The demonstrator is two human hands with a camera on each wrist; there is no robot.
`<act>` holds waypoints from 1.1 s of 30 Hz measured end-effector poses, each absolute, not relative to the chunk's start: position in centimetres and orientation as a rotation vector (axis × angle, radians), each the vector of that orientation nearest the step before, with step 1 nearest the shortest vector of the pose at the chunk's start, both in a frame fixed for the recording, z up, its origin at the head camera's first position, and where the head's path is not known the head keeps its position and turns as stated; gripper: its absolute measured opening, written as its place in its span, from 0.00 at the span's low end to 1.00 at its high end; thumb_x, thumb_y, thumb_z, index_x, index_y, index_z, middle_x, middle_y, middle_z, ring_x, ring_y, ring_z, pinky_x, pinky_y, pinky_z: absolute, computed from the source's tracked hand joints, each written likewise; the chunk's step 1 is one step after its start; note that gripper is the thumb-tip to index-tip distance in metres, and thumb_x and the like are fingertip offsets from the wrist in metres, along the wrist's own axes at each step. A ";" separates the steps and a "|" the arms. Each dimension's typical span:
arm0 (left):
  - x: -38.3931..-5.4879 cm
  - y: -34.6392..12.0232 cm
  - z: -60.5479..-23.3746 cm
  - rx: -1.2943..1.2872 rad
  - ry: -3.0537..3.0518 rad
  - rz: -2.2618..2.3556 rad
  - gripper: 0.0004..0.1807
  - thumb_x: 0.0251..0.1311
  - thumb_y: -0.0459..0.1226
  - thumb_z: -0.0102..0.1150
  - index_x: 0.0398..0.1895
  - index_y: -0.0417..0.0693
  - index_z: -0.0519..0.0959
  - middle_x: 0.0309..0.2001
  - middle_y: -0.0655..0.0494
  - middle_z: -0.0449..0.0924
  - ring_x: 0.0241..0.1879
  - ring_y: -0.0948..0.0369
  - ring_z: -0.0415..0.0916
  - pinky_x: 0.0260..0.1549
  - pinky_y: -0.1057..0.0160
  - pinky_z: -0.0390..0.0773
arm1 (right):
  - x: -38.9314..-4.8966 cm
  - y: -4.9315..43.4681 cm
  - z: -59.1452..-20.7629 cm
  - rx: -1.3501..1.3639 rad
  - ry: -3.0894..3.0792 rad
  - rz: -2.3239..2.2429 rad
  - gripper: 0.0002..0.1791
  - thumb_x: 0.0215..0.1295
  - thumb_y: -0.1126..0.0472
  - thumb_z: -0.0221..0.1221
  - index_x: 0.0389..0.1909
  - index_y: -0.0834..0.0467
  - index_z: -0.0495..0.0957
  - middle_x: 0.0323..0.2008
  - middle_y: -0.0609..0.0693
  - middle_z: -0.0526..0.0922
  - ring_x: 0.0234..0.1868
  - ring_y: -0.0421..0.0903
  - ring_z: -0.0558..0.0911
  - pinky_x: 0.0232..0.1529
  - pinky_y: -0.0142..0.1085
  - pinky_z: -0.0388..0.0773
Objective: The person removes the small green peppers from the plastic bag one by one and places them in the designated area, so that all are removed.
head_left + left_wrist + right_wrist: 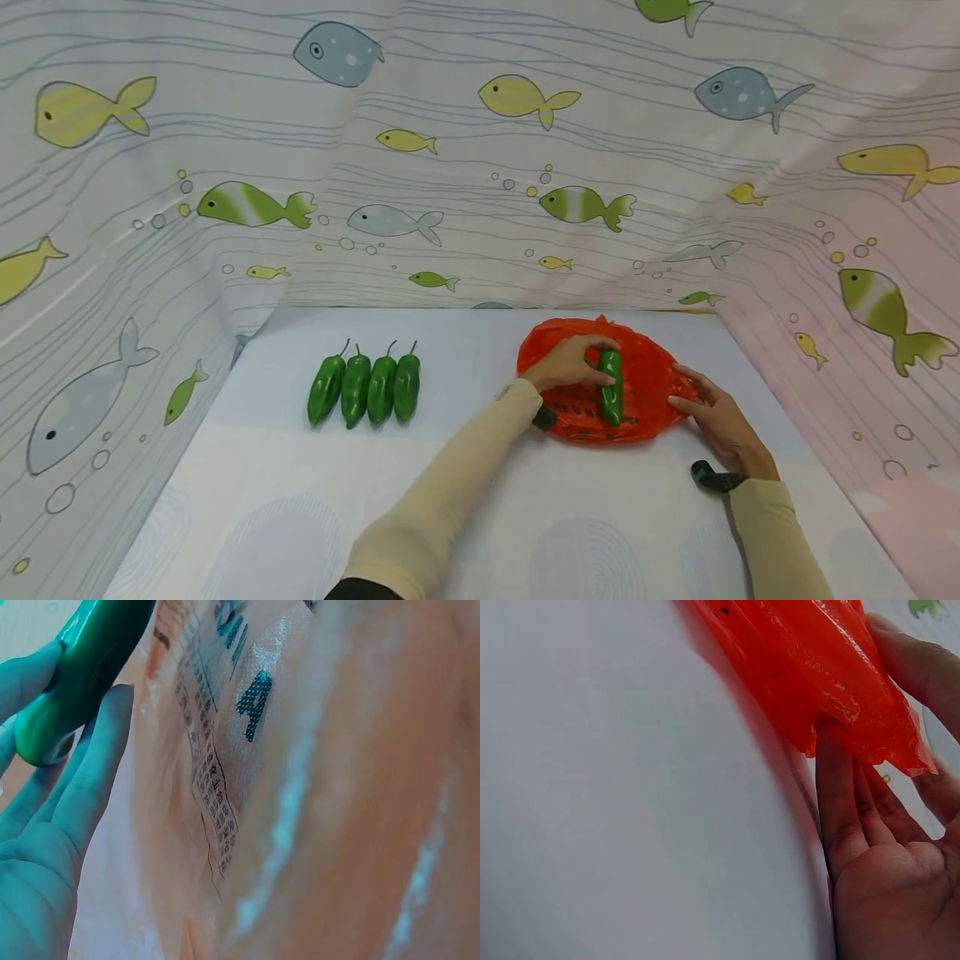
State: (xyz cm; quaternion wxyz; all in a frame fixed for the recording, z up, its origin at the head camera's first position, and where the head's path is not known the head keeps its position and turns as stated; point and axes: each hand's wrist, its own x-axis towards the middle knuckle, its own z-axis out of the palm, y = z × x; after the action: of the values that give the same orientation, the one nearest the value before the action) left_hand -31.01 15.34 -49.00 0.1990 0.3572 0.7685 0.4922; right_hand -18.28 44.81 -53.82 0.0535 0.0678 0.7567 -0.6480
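Note:
My left hand point(567, 364) pinches one end of a glossy green chili pepper point(611, 387) between thumb and fingers, over the red plastic bag point(645, 358). In the left wrist view the pepper point(86, 675) slants up from the fingers, beside the bag's printed wall point(247, 772). At the bag's right end, my right hand point(723, 421) grips the gathered plastic. The right wrist view shows that hand point(892, 885) with its thumb on one side of the red plastic point(817, 667) and fingers on the other.
Several green chili peppers point(380, 389) lie side by side in a row on the left of the white table point(465, 500), stems pointing away. A fish-patterned sheet point(450, 167) encloses the table at the back and both sides.

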 end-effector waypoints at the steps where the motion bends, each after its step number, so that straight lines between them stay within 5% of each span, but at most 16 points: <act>1: -31.0 15.3 -49.0 1.006 2.146 1.378 0.33 0.56 0.40 0.79 0.66 0.54 0.78 0.57 0.65 0.76 0.48 0.64 0.77 0.42 0.69 0.82 | -18.3 44.8 -53.8 0.208 2.295 -1.972 0.44 0.70 0.53 0.67 0.81 0.43 0.56 0.81 0.58 0.46 0.74 0.51 0.58 0.56 0.21 0.74; 21: -30.9 13.4 -47.8 1.155 2.098 1.295 0.33 0.58 0.42 0.77 0.68 0.54 0.77 0.59 0.69 0.76 0.56 0.58 0.76 0.48 0.69 0.79 | -18.1 44.7 -53.9 0.156 2.263 -2.015 0.41 0.73 0.58 0.64 0.81 0.45 0.56 0.80 0.56 0.49 0.67 0.38 0.65 0.55 0.20 0.73; 33: -30.7 11.4 -47.0 1.088 2.067 1.371 0.30 0.58 0.38 0.77 0.65 0.57 0.78 0.60 0.65 0.76 0.44 0.64 0.83 0.43 0.68 0.83 | -18.0 44.5 -53.7 0.205 2.306 -1.947 0.44 0.71 0.53 0.66 0.82 0.42 0.55 0.81 0.58 0.46 0.71 0.47 0.61 0.54 0.20 0.73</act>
State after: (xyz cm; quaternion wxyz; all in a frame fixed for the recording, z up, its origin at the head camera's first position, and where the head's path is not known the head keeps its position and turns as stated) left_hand -30.66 11.36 -46.99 0.2150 0.3924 0.7453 0.4943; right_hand -18.03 44.51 -53.67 0.0583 0.0675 0.7611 -0.6425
